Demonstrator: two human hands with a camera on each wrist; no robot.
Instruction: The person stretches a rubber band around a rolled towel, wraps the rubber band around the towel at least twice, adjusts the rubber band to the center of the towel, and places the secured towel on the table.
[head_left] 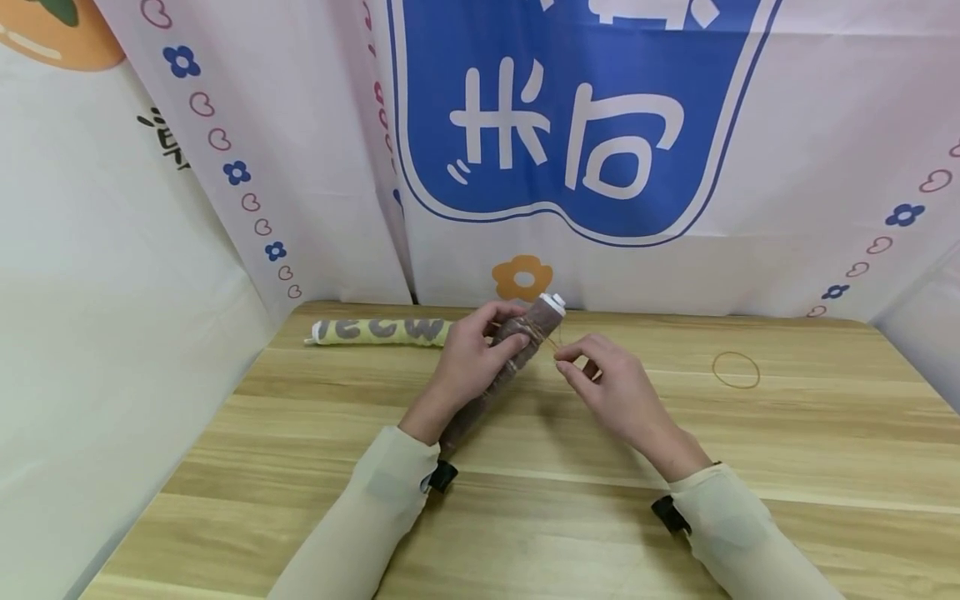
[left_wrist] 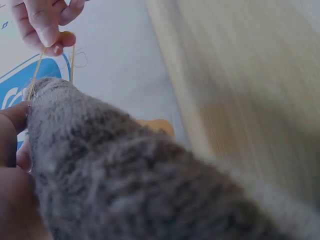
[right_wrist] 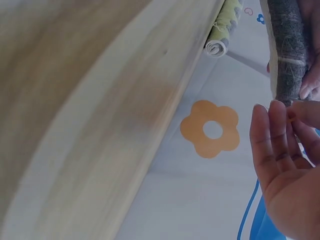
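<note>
My left hand (head_left: 474,354) grips a fuzzy grey-brown rolled-up mat (head_left: 501,380) with white ends, holding it at a slant above the table. Thin bands circle the roll near its upper end. Between the thumb and fingertips of my right hand (head_left: 611,382), a yellow rubber band (left_wrist: 36,73) is pinched and stretched away from the roll's end. In the left wrist view, two strands of it run from the fingertips to the roll. The right wrist view shows the other right-hand fingers (right_wrist: 265,137) fairly straight, and part of the pinch is hidden there.
A yellow-green roll (head_left: 378,332) with grey letters lies at the back left of the wooden table (head_left: 562,517), partly behind my left hand. One loose rubber band (head_left: 736,370) lies to the right. A printed cloth (head_left: 315,192) hangs along the table's back edge.
</note>
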